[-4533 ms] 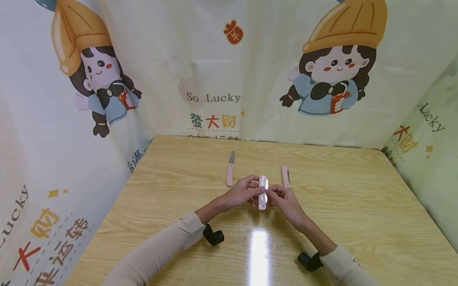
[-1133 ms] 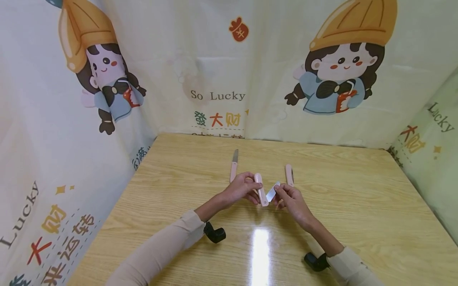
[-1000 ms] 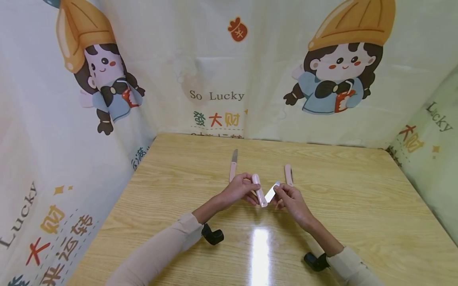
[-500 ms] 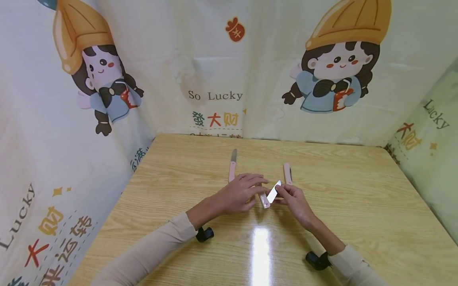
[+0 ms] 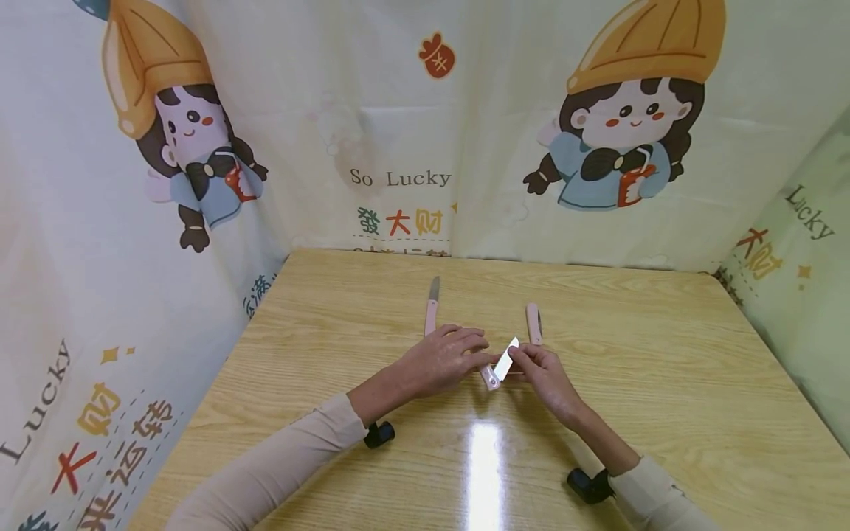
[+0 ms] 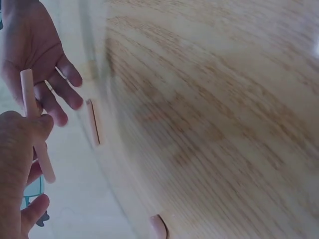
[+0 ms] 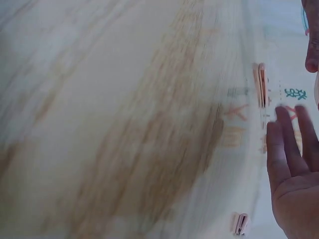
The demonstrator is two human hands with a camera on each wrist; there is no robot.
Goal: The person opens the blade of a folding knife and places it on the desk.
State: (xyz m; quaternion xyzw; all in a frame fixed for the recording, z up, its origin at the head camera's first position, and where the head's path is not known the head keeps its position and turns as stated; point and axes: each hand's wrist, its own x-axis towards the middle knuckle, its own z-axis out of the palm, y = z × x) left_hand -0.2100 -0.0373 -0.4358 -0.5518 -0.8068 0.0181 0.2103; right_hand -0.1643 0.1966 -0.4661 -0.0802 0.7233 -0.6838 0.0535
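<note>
A folding knife with a pink handle [image 5: 490, 379] is held up between the hands, over the table. Its shiny blade [image 5: 507, 360] stands partway out, making a V with the handle. My left hand [image 5: 428, 366], back upward in the head view, covers the handle's upper part; the left wrist view shows the thumb laid across the handle [image 6: 45, 162] and fingers behind it. With thumb and forefinger, my right hand [image 5: 551, 380] pinches the blade, while its other fingers [image 7: 283, 132] extend in the right wrist view.
Beyond the left hand lies a pink-handled knife [image 5: 432, 313] with its blade out. Another pink knife [image 5: 533, 322], folded, rests behind the right hand. Both are on the wood-grain table [image 5: 664, 383], which meets a printed curtain [image 5: 491, 221] at the back.
The blade, earlier almost folded along the handle, has swung out to the right with the right hand. My left hand has turned back upward and shifted its hold on the handle.
</note>
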